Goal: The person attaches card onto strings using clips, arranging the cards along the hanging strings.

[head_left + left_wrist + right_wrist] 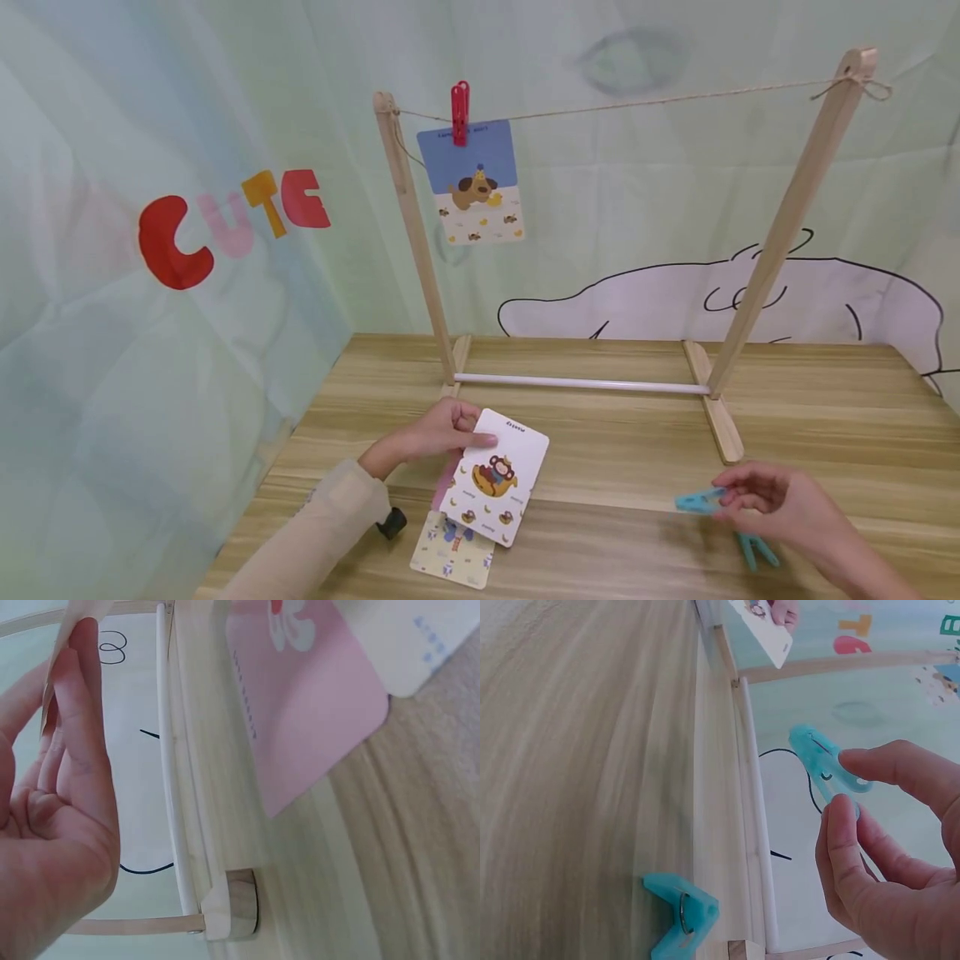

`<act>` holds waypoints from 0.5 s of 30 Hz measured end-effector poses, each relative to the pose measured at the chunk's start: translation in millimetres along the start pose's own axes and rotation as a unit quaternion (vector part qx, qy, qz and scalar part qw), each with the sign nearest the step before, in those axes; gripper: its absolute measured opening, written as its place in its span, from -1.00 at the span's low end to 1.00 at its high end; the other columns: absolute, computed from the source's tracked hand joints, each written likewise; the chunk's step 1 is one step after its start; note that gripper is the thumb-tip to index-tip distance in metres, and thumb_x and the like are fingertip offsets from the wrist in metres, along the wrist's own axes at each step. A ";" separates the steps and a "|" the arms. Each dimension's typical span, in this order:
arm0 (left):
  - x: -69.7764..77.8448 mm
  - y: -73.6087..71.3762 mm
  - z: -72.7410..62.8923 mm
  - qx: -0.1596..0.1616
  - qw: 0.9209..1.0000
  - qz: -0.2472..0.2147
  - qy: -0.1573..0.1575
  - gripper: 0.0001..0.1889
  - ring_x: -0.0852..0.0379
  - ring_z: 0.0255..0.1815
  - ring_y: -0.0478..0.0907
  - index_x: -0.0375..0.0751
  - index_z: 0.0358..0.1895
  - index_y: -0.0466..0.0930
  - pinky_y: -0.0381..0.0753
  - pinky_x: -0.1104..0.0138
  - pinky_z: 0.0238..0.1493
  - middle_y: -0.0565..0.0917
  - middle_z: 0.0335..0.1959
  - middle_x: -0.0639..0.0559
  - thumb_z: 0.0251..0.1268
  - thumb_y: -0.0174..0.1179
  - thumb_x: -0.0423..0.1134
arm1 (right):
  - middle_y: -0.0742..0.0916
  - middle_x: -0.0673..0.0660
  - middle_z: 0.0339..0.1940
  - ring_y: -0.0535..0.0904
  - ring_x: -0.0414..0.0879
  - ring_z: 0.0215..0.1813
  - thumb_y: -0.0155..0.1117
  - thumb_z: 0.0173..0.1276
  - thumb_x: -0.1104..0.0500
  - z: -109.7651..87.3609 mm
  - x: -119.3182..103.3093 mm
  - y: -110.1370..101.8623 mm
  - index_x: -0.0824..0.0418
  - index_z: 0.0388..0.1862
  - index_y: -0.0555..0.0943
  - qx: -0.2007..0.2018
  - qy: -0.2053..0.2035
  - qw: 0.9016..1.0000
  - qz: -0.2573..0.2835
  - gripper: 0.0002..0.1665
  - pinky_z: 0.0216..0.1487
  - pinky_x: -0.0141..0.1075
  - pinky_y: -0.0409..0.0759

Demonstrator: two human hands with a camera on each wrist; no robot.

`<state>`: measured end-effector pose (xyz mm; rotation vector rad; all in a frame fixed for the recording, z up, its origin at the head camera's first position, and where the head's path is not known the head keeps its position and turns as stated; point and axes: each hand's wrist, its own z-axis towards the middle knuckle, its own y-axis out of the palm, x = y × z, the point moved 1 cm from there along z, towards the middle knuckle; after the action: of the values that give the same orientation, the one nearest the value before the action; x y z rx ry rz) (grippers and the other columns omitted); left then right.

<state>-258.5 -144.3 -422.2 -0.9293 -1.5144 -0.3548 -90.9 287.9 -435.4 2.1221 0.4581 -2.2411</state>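
Observation:
My left hand [438,432] pinches a white card [495,487] with a monkey on a banana, thumb on its front. In the left wrist view the card shows nearly edge-on between the fingers. Beneath it on the table lie a pink card [319,705] and a cream card [453,554], partly hidden. At the right, my right hand [783,508] pinches a light blue clothespin [821,761] between thumb and fingertips. A second blue clothespin [681,915] lies on the table below that hand.
A wooden frame with a left post [416,233] and right post [795,217] carries a string [637,102]. A red clothespin [460,112] clips a dog card [480,187] to it near the left post. A white rod [581,383] joins the feet low down.

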 end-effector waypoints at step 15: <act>7.5 -4.0 5.6 0.035 0.999 0.004 0.032 -0.81 0.12 -0.43 0.71 -0.40 -0.16 0.62 0.63 0.38 -0.44 0.76 -0.43 -0.16 0.36 0.30 -0.30 | 0.77 -0.01 -0.17 0.68 -0.21 -0.20 0.24 0.37 0.48 2.6 -9.4 -9.6 0.08 -0.01 0.71 0.004 0.004 1.000 0.030 -0.62 -0.17 -0.39 0.67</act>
<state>-264.6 -140.4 -415.1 -0.8608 -1.4559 -0.3214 -94.7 294.8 -424.2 2.1193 0.3814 -2.2060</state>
